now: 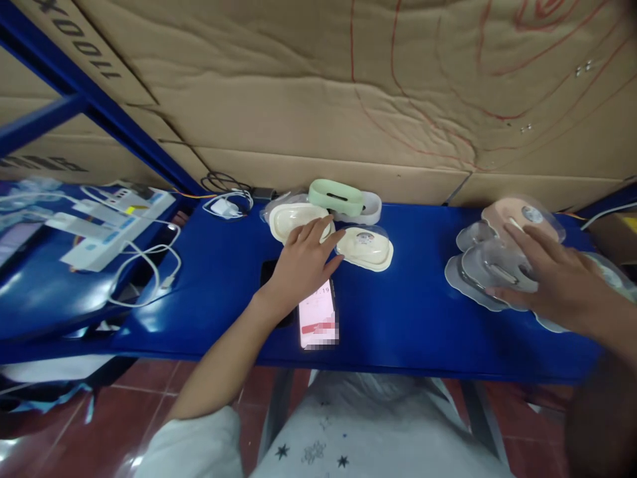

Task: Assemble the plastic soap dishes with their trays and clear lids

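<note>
My left hand [309, 255] lies with spread fingers on the edge of a cream oval plastic dish [288, 219], like a soap dish. Its thumb and index finger come close to a second cream dish [363, 247], which has a clear cover and a round label. Under the left wrist is a lit phone [318, 315]. My right hand [562, 275] reaches over a pile of grey, cloud-edged dishes [490, 275] with clear covers, thumb and fingers apart. Its fingertips are at a peach dish [520, 212] with a label; whether they press on it is unclear.
Behind the cream dishes stand a green oval dish [336, 196] and a white one [372, 207]. A white power strip [94, 242] with cables and a charger [225, 208] lie at the left. Cardboard [298, 113] walls the back of the blue table [398, 318].
</note>
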Demonstrator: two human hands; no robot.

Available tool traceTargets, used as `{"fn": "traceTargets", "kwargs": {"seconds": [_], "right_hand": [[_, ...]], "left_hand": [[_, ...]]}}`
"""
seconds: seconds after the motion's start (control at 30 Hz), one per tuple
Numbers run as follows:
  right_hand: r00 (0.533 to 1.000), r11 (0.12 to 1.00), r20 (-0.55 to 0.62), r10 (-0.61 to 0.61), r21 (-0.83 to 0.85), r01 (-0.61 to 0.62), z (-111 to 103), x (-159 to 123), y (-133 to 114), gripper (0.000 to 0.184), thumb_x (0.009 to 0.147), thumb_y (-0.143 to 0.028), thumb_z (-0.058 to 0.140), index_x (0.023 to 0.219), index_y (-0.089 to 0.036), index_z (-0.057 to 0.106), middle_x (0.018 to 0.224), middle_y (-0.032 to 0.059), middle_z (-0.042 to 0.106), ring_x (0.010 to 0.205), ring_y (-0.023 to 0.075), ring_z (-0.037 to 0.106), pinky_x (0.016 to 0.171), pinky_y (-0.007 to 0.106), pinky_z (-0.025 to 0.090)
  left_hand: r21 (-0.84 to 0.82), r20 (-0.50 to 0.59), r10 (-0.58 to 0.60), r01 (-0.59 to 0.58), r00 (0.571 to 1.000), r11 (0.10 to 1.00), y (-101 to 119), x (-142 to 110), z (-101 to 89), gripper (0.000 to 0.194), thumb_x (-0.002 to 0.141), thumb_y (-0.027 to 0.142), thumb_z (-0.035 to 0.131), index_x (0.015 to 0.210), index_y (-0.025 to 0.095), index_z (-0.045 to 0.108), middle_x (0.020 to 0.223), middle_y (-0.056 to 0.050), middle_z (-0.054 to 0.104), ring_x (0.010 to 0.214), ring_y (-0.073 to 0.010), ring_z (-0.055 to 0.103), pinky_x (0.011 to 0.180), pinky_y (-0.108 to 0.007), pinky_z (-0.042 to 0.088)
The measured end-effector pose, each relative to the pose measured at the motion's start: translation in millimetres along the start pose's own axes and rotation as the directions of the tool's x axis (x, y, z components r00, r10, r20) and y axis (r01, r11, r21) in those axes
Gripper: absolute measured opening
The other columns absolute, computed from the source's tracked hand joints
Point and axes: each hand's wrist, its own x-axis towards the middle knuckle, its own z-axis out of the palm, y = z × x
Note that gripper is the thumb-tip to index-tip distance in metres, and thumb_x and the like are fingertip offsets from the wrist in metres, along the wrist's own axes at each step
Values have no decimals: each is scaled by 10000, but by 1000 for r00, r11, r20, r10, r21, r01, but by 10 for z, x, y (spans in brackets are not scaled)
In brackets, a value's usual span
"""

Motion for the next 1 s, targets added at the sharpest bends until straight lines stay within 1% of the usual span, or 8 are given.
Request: {"fn": "traceTargets", "kwargs": {"seconds": [0.13, 0.27, 0.4, 0.5, 0.6, 0.7, 0.87, 1.0], "right_hand": [[1000, 997, 20, -16, 79, 14, 202, -85, 209, 963, 772, -859, 546, 1642, -583, 239, 1711, 90, 486, 1553, 381, 495, 1179, 632, 477], [971, 965, -192, -145, 189, 182, 30, -38, -161, 873, 800, -947, 545, 1583, -611, 357, 1565, 133, 617, 1433, 416, 603, 1109, 654, 547], [900, 806, -245, -361, 404, 433, -225, 155, -882, 873, 841, -831, 715, 1601, -621, 340, 1643, 24, 557, 1477, 379, 577, 1188, 657, 537], [822, 626, -189, -538, 563, 539, -337, 438, -1528, 859, 874, -741, 768, 1616, -503, 407, 1654, 11, 538, 1472, 358, 583, 1242, 601, 512], [696, 355, -203, -689, 743, 568, -301, 862, -2073, 780, 908, -704, 749, 1578, -359, 547, 1627, 46, 584, 1487, 336, 570, 1267, 526, 478], [738, 179, -302, -603, 851, 495, -96, 1352, -2396, 708, 1000, -700, 620, 1608, -347, 537, 1683, 34, 540, 1563, 298, 498, 1301, 507, 417], [789, 418, -309, -531, 714, 562, 294, 1915, -2590, 760, 945, -642, 739, 1605, -307, 570, 1701, 92, 519, 1592, 327, 460, 1340, 585, 316], [774, 595, -199, -601, 535, 600, 409, 2011, -2627, 748, 968, -594, 751, 1638, -346, 529, 1759, 90, 432, 1659, 389, 330, 1328, 733, 194]], "left_hand": [[-139, -42, 57, -62, 997, 988, 56, 11, 34, 362, 1117, 309, 544, 1419, 182, 698, 1531, -165, 648, 1416, -374, 619, 1179, -561, 505], [-533, -49, 43, -63, 998, 844, 124, 3, 40, 386, 1093, 344, 599, 1457, 233, 661, 1437, -135, 705, 1336, -320, 675, 1151, -523, 550], [-937, 53, 92, 18, 994, 349, 236, -19, 61, 1057, 965, 521, 784, 1754, 440, 84, 1778, -140, 340, 1388, -294, 649, 1003, -421, 655], [-962, 55, 66, 35, 996, 271, 264, -6, 133, 1250, 936, 634, 780, 1711, 480, -189, 1845, -153, 129, 1470, -337, 586, 1006, -474, 653], [-964, 1, -175, 47, 985, 263, 156, 61, 184, 1023, 1019, 649, 661, 1750, 360, 7, 1716, -195, 427, 1436, -337, 612, 1039, -493, 627], [-996, -66, -489, -83, 870, -13, -80, 163, 139, 773, 941, 666, 766, 1559, 305, 474, 1453, -127, 672, 1256, -288, 713, 979, -414, 639], [-903, -51, -818, -376, 573, -207, -495, 263, -18, 576, 700, 447, 1026, 1059, 280, 607, 977, 48, 718, 802, -138, 710, 760, -283, 637], [-911, -37, -836, -362, 547, -196, -646, 276, 7, 576, 699, 452, 1019, 1052, 299, 592, 951, 48, 721, 849, -166, 731, 732, -285, 622]]}}
